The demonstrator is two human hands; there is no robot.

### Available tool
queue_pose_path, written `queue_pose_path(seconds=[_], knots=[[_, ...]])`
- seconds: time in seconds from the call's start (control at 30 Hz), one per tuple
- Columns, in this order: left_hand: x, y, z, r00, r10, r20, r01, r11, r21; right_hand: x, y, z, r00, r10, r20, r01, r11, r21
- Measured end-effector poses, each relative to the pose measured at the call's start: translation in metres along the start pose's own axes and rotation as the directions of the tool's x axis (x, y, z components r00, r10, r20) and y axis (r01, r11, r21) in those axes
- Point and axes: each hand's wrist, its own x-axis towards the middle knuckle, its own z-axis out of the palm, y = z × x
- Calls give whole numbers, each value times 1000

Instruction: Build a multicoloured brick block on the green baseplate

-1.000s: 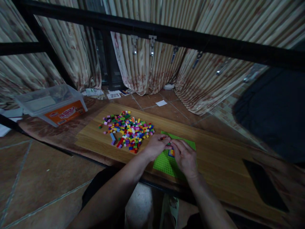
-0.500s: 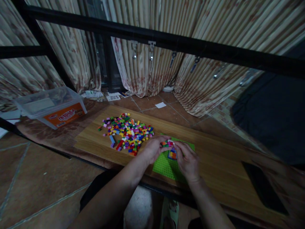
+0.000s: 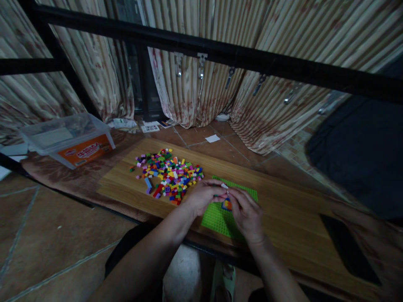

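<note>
Both hands meet above a green studded baseplate [image 3: 217,220] on a wooden board. My left hand [image 3: 204,197] is closed on a small cluster of toy bricks [image 3: 224,186], of which a white part and a bit of red show between the fingers. My right hand [image 3: 247,209] pinches the same cluster from the right side; its fingertips hide much of it. Just below the fingers, a blue and orange block of bricks [image 3: 226,204] sits on the baseplate, partly covered by my right hand. Left of my hands lies a loose pile of many-coloured bricks [image 3: 171,174].
A clear plastic tub [image 3: 85,147] with an orange label stands at the left. The wooden board [image 3: 289,209] carries a flat black object [image 3: 349,247] at its right end. A black metal rail [image 3: 214,48] crosses in front of striped curtains [image 3: 201,96]. Papers lie on the tiled floor.
The brick cluster has turned between my fingers: its red, green and pink bricks showed before, and now mostly a white part does. Both hands stay in nearly the same place.
</note>
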Motion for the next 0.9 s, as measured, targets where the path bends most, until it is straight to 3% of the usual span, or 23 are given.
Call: queue_pose_path(seconds=[0.2,0.57,0.7,0.8,0.9], knots=[[-3,8,-2,1000,6,-16,-4,991,134,-1,-3,2,1000,-25,16,25,999,35],[-4,17,-7,998,-62,6,59,969,240,-3,-6,3,999,-4,45,0,996,91],[-6,19,-10,997,-36,75,14,958,286,-2,-12,0,990,113,84,-127,974,189],[-6,19,-16,982,-34,185,-39,925,377,-1,-17,-7,956,214,201,-267,917,295],[-7,17,-23,964,-109,241,-29,861,507,-1,-20,-16,900,171,401,-326,873,362]])
